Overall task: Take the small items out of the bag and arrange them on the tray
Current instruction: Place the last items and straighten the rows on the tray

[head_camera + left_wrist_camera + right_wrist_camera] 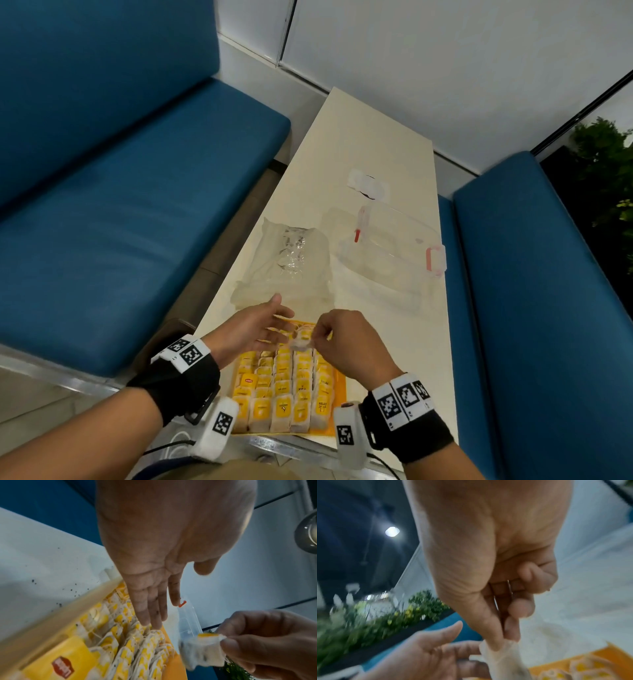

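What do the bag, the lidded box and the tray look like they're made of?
Bag: thin clear plastic film, glossy; it crinkles and glints. Box: stiff clear plastic with red-edged latches; the table shows through. Tray: orange, smooth, probably plastic, though mostly covered by tea bags, which look like soft white paper with yellow tags.

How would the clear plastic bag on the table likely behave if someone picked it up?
The plastic bag looks thin, crumpled and flattened, so it would probably flop and sag rather than hold shape. It seems nearly empty, hence likely very light. Its glossy film could be slippery on the table.
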Demonstrator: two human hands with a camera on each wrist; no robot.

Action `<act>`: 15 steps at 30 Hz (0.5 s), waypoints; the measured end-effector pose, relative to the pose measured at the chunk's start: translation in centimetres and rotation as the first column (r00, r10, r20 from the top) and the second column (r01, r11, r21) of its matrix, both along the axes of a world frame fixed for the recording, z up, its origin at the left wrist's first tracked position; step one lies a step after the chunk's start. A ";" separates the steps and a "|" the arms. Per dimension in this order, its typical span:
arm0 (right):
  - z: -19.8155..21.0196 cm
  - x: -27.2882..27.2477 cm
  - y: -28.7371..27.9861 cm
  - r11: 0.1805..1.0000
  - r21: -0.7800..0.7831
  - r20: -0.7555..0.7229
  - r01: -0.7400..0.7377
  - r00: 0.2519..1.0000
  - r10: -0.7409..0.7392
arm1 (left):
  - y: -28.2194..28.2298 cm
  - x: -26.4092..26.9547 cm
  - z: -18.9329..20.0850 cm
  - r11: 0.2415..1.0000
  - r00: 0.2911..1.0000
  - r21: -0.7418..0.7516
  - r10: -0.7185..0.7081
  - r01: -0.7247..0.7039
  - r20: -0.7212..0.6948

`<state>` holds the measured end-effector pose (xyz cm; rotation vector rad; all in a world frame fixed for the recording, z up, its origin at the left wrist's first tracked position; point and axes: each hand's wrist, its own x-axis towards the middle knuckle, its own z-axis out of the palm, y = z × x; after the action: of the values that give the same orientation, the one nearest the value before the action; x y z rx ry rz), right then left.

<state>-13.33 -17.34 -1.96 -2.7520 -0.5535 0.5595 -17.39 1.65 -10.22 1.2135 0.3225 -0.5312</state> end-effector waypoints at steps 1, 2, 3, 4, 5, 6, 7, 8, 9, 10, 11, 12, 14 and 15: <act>-0.1 -0.1 -0.1 0.998 -0.058 0.007 -0.008 1.000 0.008 | 0.0 -0.1 0.1 0.997 0.997 0.077 -0.014 0.009 0.070; -0.2 0.0 -0.3 0.998 -0.060 -0.008 0.016 1.000 -0.016 | 0.0 -0.1 0.2 0.986 0.987 0.169 -0.035 0.008 0.157; -0.3 0.2 -0.4 0.998 -0.027 -0.033 0.052 0.998 -0.053 | 0.0 -0.2 0.3 0.970 0.970 0.242 -0.056 -0.003 0.236; -0.2 0.3 -0.6 0.996 0.012 -0.064 0.085 0.994 -0.084 | -0.1 -0.3 0.3 0.958 0.951 0.285 -0.080 -0.009 0.299; -0.1 0.4 -0.6 0.992 0.053 -0.095 0.118 0.989 -0.113 | -0.3 -0.4 0.2 0.954 0.933 0.299 -0.105 -0.002 0.343; 0.0 0.4 -0.6 0.984 0.093 -0.128 0.155 0.981 -0.142 | -0.5 -0.5 0.3 0.954 0.920 0.300 -0.132 0.017 0.369; 0.2 0.4 -0.6 0.971 0.138 -0.168 0.193 0.971 -0.170 | -0.7 -0.6 0.3 0.958 0.910 0.284 -0.155 0.043 0.384; 0.3 0.3 -0.6 0.957 0.179 -0.208 0.228 0.960 -0.190 | -0.9 -0.6 0.2 0.964 0.908 0.257 -0.165 0.067 0.385; 0.4 0.1 -0.5 0.942 0.217 -0.244 0.255 0.949 -0.201 | -1.2 -0.5 0.1 0.973 0.915 0.218 -0.157 0.078 0.371; 0.4 0.0 -0.5 0.928 0.255 -0.275 0.272 0.940 -0.200 | -1.4 -0.5 0.1 0.980 0.928 0.183 -0.134 0.073 0.348; 0.4 -0.1 -0.5 0.914 0.293 -0.297 0.280 0.935 -0.191 | -1.6 -0.5 0.1 0.987 0.942 0.149 -0.101 0.055 0.320; 0.5 -0.3 -0.6 0.903 0.328 -0.308 0.279 0.935 -0.177 | -1.7 -0.5 0.1 0.992 0.954 0.121 -0.073 0.039 0.289; 0.7 -0.5 -0.7 0.882 0.386 -0.309 0.273 0.938 -0.155 | -1.9 -0.4 0.1 0.997 0.972 0.071 -0.040 0.024 0.230; 0.6 -0.6 -0.8 0.873 0.409 -0.304 0.265 0.942 -0.144 | -1.9 -0.4 0.2 0.998 0.977 0.055 -0.031 0.020 0.210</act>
<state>-13.97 -18.15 -1.34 -2.2179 -0.2727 0.6429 -17.76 -0.22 -10.05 1.3142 0.1409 -0.4132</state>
